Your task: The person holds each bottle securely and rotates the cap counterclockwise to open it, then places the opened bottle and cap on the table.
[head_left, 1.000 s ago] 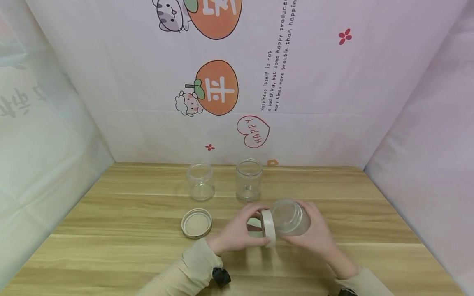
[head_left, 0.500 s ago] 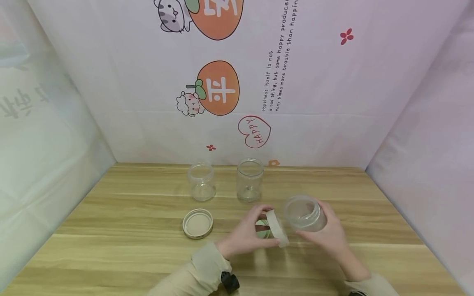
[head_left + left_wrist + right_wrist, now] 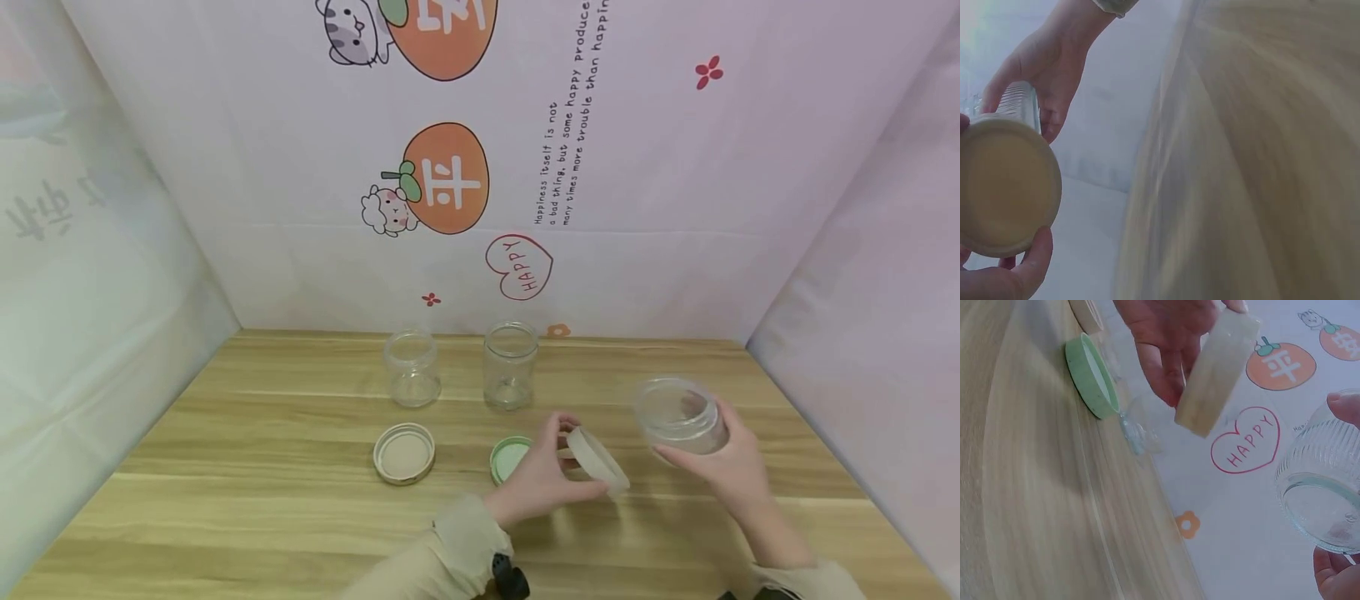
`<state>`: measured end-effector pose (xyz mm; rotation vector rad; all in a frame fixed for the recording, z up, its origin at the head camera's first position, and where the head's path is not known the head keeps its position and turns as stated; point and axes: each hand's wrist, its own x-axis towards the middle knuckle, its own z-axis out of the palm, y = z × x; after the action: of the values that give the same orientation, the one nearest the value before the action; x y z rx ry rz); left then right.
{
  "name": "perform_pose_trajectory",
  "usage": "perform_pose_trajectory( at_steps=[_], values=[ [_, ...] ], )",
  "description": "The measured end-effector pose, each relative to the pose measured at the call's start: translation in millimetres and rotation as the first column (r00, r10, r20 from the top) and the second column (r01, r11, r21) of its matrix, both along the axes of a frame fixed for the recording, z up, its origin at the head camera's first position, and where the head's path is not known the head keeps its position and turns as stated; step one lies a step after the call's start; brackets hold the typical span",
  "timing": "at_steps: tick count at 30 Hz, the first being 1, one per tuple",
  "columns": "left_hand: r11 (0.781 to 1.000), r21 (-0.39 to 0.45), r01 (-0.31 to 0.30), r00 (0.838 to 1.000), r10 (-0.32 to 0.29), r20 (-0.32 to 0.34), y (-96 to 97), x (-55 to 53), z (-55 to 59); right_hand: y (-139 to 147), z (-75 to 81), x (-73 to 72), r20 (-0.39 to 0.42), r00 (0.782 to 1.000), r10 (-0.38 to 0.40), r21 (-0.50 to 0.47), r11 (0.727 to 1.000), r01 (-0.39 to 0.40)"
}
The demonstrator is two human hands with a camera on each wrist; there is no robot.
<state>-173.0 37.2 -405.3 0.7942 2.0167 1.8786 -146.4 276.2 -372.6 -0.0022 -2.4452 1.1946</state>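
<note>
My left hand pinches a round cream jar lid by its rim, thumb and fingers on opposite edges. The lid is tilted and held over the table; its flat tan face shows in the left wrist view. To the right, my right hand grips a clear glass jar round its side. That jar has no lid on it, and its ribbed wall shows in the right wrist view. A gap separates the lid from the jar. Behind my left hand lies a green lid, partly hidden.
Two uncovered glass jars stand at the back of the wooden table: a rounded one and a straight one. A second cream lid lies inside up at the left. A printed cloth hangs behind the table.
Both hands have moved right, the right hand with the jar farther than the left, so jar and lid are farther apart. The green lid has come out from behind the left hand.
</note>
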Motion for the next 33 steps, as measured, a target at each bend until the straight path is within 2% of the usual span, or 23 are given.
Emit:
perform_pose_trajectory(
  at_steps=[7,11,15,21,29,33],
  values=[
    [0.997,0.070,-0.045,0.993,0.037,0.111,29.7,0.1,-11.0,15.3,-0.5,0.6,-0.012,1.000,-0.025,-0.059,0.998,0.024],
    [0.995,0.021,-0.101,0.983,0.097,0.154,45.2,1.8,-18.4,22.8,-1.9,4.6,0.015,0.999,-0.044,-0.050,0.998,0.045],
    [0.988,-0.006,-0.155,0.971,0.153,0.183,61.9,-2.5,-24.5,28.9,-0.8,4.5,0.008,0.999,-0.050,-0.051,0.997,0.051],
    [0.985,-0.031,-0.169,0.971,0.171,0.167,80.3,-11.5,-32.1,33.1,0.0,1.6,0.000,0.999,-0.040,-0.043,0.998,0.040],
    [0.970,-0.126,-0.209,0.965,0.225,0.134,94.1,-18.5,-34.0,32.8,2.0,1.5,0.015,0.999,-0.038,-0.047,0.998,0.039],
    [0.966,-0.138,-0.217,0.964,0.234,0.127,97.9,-21.1,-34.0,33.4,2.2,1.7,0.031,0.998,-0.047,-0.035,0.998,0.048]
  ],
)
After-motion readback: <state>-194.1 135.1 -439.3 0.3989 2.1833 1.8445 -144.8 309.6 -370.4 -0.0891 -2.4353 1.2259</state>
